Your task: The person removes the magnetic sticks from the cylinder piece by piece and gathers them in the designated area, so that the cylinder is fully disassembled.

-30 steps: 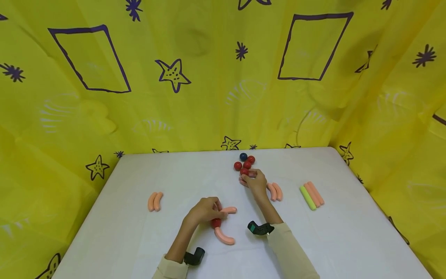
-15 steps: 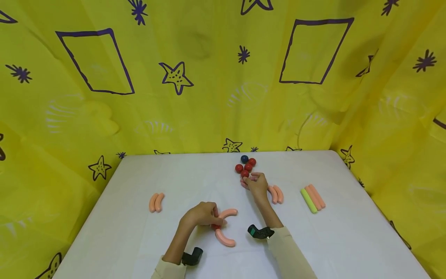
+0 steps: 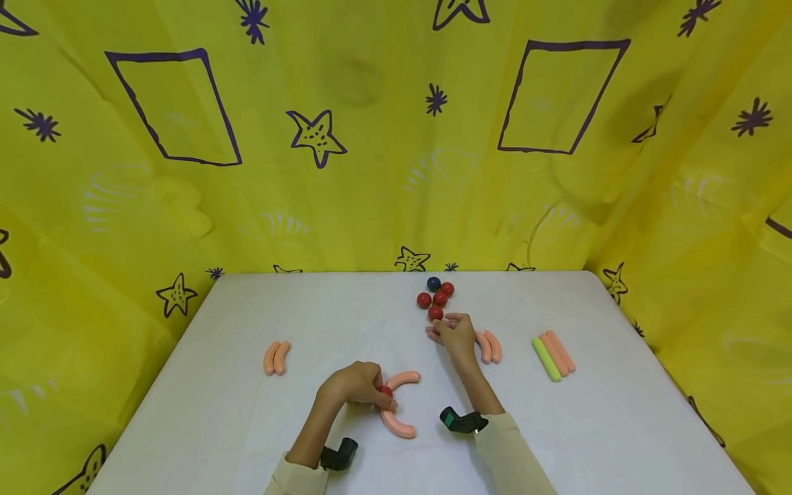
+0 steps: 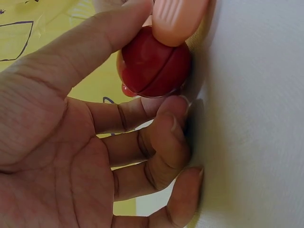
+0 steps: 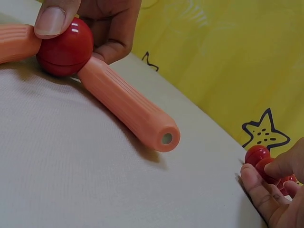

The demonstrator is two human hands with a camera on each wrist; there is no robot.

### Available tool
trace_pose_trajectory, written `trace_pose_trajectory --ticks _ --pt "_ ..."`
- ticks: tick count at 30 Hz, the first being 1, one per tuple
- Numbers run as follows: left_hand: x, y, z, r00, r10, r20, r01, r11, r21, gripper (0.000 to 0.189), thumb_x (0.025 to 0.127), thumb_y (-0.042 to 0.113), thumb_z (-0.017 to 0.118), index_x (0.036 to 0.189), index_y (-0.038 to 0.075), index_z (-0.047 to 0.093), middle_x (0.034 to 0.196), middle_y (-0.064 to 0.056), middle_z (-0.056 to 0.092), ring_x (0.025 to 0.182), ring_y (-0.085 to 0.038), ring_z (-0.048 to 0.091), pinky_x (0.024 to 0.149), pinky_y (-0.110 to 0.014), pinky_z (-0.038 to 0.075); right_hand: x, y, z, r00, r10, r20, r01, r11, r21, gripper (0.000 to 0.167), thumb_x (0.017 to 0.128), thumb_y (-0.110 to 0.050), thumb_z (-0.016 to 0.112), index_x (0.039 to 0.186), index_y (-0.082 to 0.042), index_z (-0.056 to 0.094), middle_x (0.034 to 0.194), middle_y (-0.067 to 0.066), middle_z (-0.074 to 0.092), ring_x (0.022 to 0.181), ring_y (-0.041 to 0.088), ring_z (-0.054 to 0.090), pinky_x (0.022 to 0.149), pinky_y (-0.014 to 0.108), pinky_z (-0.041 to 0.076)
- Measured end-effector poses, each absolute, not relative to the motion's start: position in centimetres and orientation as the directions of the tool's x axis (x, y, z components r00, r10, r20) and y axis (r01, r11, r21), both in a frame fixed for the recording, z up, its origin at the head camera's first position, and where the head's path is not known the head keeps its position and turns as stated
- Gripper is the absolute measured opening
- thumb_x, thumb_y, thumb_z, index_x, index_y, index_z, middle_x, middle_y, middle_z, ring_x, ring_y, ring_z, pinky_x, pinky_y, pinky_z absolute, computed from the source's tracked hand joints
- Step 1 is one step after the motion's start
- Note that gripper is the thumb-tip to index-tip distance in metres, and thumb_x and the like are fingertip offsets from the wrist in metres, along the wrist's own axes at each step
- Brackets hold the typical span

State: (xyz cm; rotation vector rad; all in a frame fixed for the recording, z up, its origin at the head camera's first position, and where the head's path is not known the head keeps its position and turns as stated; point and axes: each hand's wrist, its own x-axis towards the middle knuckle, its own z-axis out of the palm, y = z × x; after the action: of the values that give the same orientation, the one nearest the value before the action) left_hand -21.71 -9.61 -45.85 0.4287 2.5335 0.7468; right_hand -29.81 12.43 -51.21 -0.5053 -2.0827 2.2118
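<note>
My left hand (image 3: 359,383) pinches a red ball (image 4: 154,64) between thumb and fingers at the front middle of the white table. Two curved pink magnetic rods touch this ball: an upper rod (image 3: 405,377) and a lower rod (image 3: 399,425). The right wrist view shows a metal disc in the end of one rod (image 5: 128,107). Farther back, my right hand (image 3: 456,335) pinches another red ball (image 3: 436,313), thumb on its near side. That ball lies at the near side of a cluster of red balls (image 3: 440,299) and one dark blue ball (image 3: 434,284).
A pair of curved orange rods (image 3: 276,358) lies at the left. Another curved pair (image 3: 489,347) lies beside my right wrist. Straight pink rods (image 3: 559,353) and a yellow-green rod (image 3: 546,359) lie at the right. Yellow patterned cloth (image 3: 371,199) hangs behind the table.
My right hand has drawn the nearest red ball slightly toward me, away from the cluster. My left hand's fingers have shifted on their ball, turning slightly. The head view has tilted a little.
</note>
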Motion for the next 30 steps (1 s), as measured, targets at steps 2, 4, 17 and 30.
trace_pose_trajectory --ticks 2,4,17,30 --pt "-21.7 -9.6 -45.9 -0.845 0.412 -0.341 0.162 0.804 0.572 0.037 0.072 0.036 0.084 0.077 0.011 0.056 0.067 0.002 0.053 0.058 -0.011 0.045 0.051 -0.024 0.035 -29.6 12.5 -51.2 -0.944 0.266 -0.193 0.171 -0.105 -0.98 0.04 0.092 0.0 0.062 0.125 0.008 0.04 0.1 0.018 0.05 0.067 0.01 0.069 0.065 0.022 0.057" --pt "-21.7 -9.6 -45.9 -0.844 0.414 -0.341 0.164 0.805 0.571 0.037 0.072 0.036 0.084 0.076 0.011 0.057 0.066 0.003 0.053 0.058 -0.011 0.046 0.051 -0.023 0.035 -29.4 12.5 -51.2 -0.945 0.265 -0.191 0.164 -0.121 -0.979 0.04 0.092 0.002 0.061 0.124 0.009 0.04 0.1 0.017 0.048 0.067 0.01 0.069 0.066 0.022 0.057" --pt "-21.8 -9.4 -46.0 -0.857 0.413 -0.309 0.17 0.792 0.586 0.035 0.073 0.031 0.084 0.078 0.01 0.057 0.068 0.002 0.055 0.061 -0.012 0.047 0.054 -0.024 0.036 -28.5 12.8 -51.3 -0.959 0.242 -0.149 0.132 -0.084 -0.988 0.025 0.091 0.002 0.062 0.112 0.009 0.049 0.091 0.015 0.057 0.068 0.01 0.07 0.065 0.022 0.057" --pt "-22.1 -9.1 -46.3 -0.908 0.386 -0.165 0.171 0.699 0.694 0.028 0.08 0.021 0.08 0.095 0.004 0.064 0.074 -0.004 0.06 0.064 -0.015 0.051 0.055 -0.027 0.04 -26.0 13.7 -51.4 -0.986 -0.163 0.036 -0.107 0.453 -0.885 0.012 0.089 -0.015 0.07 0.098 -0.009 0.067 0.086 0.001 0.066 0.075 0.009 0.059 0.067 0.02 0.048"
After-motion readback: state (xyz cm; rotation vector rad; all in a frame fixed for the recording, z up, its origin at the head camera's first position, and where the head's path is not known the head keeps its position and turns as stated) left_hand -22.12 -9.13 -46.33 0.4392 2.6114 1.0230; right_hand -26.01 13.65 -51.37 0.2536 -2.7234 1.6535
